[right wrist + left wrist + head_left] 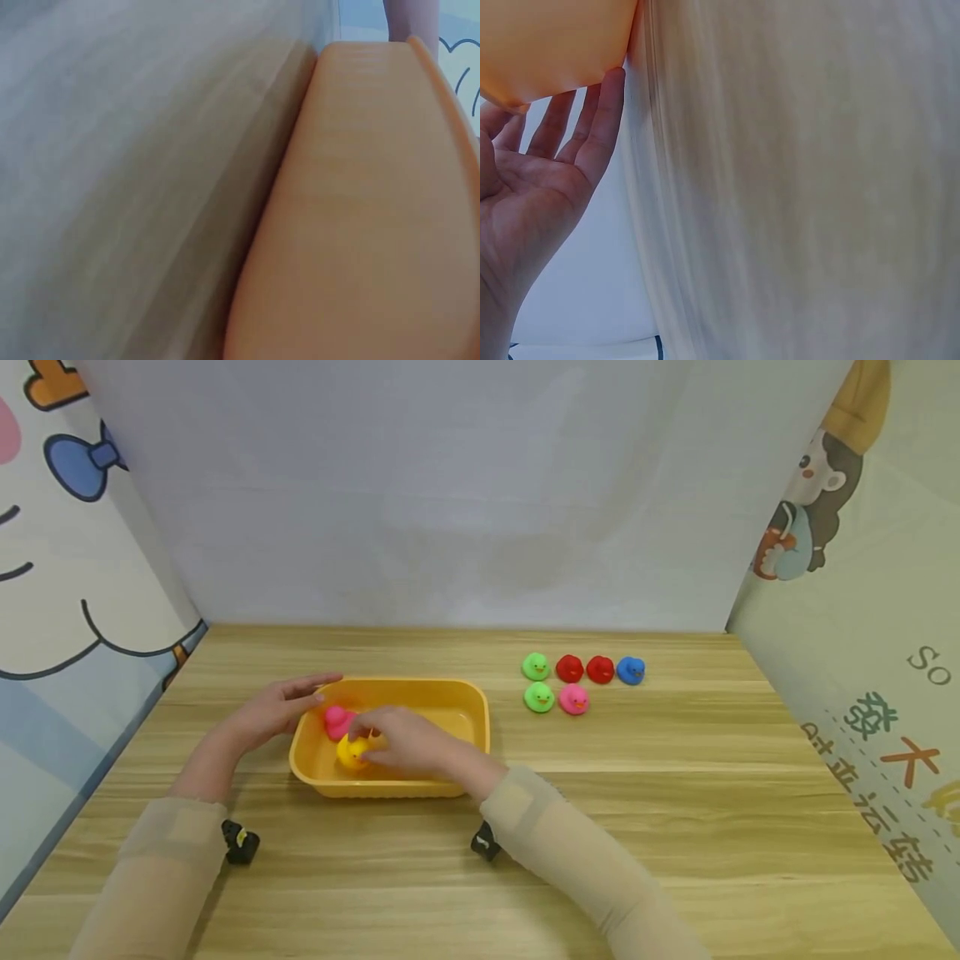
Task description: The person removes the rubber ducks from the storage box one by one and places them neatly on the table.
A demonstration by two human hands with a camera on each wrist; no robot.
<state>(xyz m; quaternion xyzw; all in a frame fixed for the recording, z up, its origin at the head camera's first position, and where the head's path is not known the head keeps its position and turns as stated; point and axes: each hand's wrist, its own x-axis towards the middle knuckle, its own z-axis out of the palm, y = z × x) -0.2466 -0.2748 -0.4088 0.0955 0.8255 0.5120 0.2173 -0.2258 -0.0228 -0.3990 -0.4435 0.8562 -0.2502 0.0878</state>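
A yellow-orange plastic basin stands on the table, with a pink rubber duck and a yellow rubber duck at its left end. My right hand reaches into the basin and pinches the yellow duck between thumb and fingers; part of the duck is hidden behind them. At the basin's left end, my left hand touches the wall and rim with fingers loosely extended. The left wrist view shows those fingers against the basin's outside. In the right wrist view only the basin's outer wall fills the foreground.
Right of the basin, several small ducks sit in two rows: green, red, blue and pink among them. Black devices show by both wrists. A pale cloth hangs behind the wooden table.
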